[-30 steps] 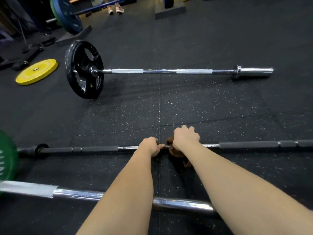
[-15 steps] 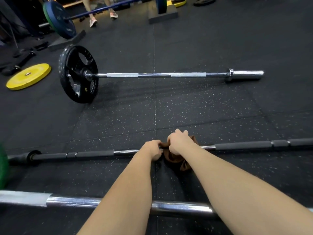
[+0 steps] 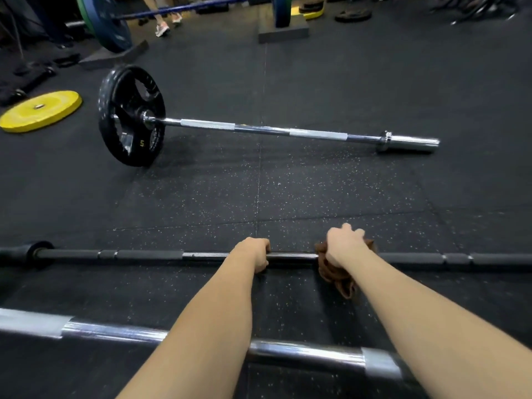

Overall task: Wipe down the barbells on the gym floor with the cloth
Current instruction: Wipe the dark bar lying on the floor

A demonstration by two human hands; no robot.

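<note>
Our left hand point(image 3: 254, 254) grips the black bar point(image 3: 149, 254) on the floor point(image 3: 288, 191), which looks heavy and hard, while our right hand point(image 3: 344, 246) squeezes the soft brown cloth point(image 3: 337, 276) round its smooth middle.

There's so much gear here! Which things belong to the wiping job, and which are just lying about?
Job: brown cloth, black bar, left hand, right hand; chrome barbell and near chrome bar, presumably awaiting wiping.
Lying about: yellow plate, blue plate, grey block.
</note>
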